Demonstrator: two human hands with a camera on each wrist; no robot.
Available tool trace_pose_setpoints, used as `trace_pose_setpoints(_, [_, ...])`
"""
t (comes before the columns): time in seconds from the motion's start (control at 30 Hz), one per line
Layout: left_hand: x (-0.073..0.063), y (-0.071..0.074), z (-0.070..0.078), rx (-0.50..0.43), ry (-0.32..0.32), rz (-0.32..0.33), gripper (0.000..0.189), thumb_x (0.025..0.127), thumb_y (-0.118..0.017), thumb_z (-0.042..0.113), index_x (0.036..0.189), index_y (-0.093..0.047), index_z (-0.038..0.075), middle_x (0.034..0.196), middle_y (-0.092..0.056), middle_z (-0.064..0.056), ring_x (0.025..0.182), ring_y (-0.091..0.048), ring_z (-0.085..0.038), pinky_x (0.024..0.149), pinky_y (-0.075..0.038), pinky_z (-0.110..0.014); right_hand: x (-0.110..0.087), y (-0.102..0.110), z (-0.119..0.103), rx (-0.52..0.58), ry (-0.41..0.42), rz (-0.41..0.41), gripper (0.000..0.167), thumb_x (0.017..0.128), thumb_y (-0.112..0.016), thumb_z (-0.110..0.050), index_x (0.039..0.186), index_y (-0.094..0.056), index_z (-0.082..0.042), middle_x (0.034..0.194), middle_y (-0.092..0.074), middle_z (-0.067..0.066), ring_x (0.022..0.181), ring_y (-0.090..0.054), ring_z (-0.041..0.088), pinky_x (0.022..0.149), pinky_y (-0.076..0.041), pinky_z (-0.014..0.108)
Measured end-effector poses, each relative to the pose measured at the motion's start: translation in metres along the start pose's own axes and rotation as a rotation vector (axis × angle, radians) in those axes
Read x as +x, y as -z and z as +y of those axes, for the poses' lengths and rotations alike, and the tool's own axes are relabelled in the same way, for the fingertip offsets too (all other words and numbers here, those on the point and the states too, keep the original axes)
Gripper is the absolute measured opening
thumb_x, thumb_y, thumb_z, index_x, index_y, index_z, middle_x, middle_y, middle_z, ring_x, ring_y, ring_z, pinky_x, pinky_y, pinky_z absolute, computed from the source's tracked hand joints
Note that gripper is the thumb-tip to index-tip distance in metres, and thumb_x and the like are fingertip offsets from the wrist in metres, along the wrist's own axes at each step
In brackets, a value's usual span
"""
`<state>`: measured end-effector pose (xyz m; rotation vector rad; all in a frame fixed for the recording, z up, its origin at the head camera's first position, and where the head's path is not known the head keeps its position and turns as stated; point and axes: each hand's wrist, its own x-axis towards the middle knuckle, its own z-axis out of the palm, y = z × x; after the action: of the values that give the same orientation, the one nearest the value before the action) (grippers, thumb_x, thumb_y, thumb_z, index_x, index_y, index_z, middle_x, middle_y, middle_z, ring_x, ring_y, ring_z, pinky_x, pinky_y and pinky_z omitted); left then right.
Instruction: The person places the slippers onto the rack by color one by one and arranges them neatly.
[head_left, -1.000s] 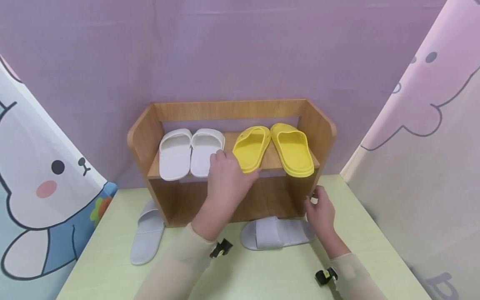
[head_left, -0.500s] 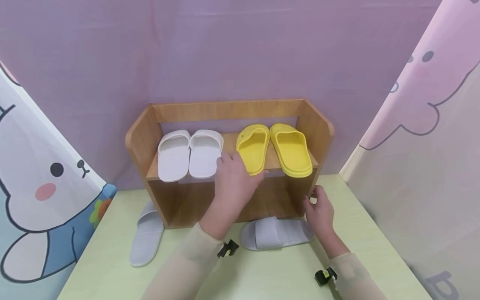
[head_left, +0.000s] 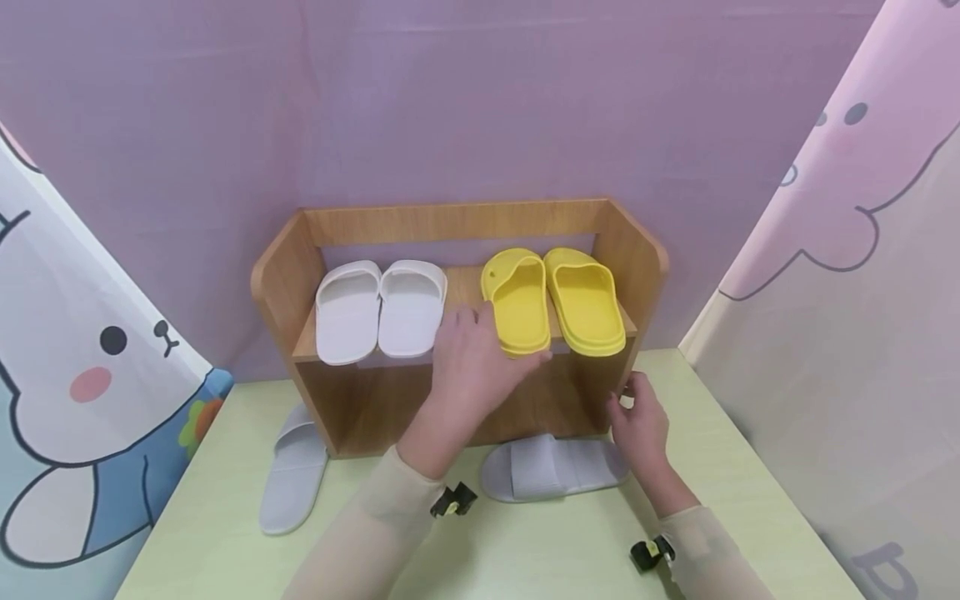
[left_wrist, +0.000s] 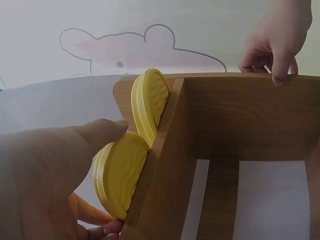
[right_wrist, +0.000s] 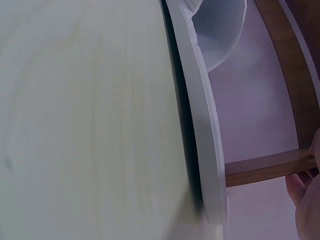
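Observation:
In the head view, my left hand (head_left: pixel 474 362) holds the left yellow slipper (head_left: pixel 521 308) on the upper shelf of a small wooden shoe rack (head_left: pixel 450 222). Its thumb lies at the heel end and its fingers along the left side; the left wrist view shows thumb and fingers around the yellow slipper's heel (left_wrist: pixel 120 172). The other yellow slipper (head_left: pixel 587 308) stands close on its right, toe to the back. My right hand (head_left: pixel 642 427) grips the front edge of the rack's right side panel, low down, thumb on one face and fingers on the other.
A pair of white slippers (head_left: pixel 348 321) stands on the shelf's left half. One grey slipper (head_left: pixel 536 468) lies sideways before the rack on the pale table (head_left: pixel 525 550). Another grey slipper (head_left: pixel 294 475) lies by the rack's left side. A purple cloth (head_left: pixel 465 100) hangs behind.
My left hand has moved to the right with the left yellow slipper, which has turned straighter and come nearer to the other yellow one. The right hand has kept its grip on the rack.

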<state>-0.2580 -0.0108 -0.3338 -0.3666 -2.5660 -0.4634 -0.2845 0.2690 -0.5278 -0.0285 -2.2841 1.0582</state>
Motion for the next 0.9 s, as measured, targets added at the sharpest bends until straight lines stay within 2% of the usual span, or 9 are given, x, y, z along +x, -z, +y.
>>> trace_pose_setpoints(0.4, [0.003, -0.006, -0.003, -0.025, 0.017, -0.038, 0.090, 0.079, -0.082, 0.082, 0.127, -0.063, 0.008, 0.103, -0.064, -0.006, 0.100, -0.060, -0.027, 0.089, -0.051, -0.042, 0.000, -0.001, 0.001, 0.002, 0.015, 0.009, 0.025, 0.101, -0.070, -0.004, 0.125, -0.061, -0.003, 0.117, -0.075, 0.022, 0.088, -0.080, 0.041, 0.080, -0.063, 0.063])
trace_pose_setpoints(0.77, [0.007, -0.012, -0.005, -0.009, -0.009, -0.013, 0.090, 0.079, -0.078, 0.087, 0.127, -0.065, 0.012, 0.101, -0.064, -0.002, 0.094, -0.059, -0.026, 0.085, -0.049, -0.040, 0.000, -0.001, 0.001, 0.003, 0.022, 0.015, 0.025, 0.101, -0.070, -0.004, 0.124, -0.062, -0.003, 0.115, -0.076, 0.022, 0.089, -0.080, 0.041, 0.081, -0.061, 0.063])
trace_pose_setpoints(0.9, [0.006, -0.011, -0.006, -0.061, 0.007, -0.031, 0.091, 0.079, -0.082, 0.082, 0.131, -0.064, 0.010, 0.106, -0.066, -0.004, 0.100, -0.060, -0.027, 0.089, -0.050, -0.041, 0.000, -0.001, 0.001, -0.003, 0.016, 0.011, 0.025, 0.101, -0.070, -0.005, 0.124, -0.061, -0.004, 0.116, -0.075, 0.022, 0.088, -0.080, 0.041, 0.081, -0.062, 0.063])
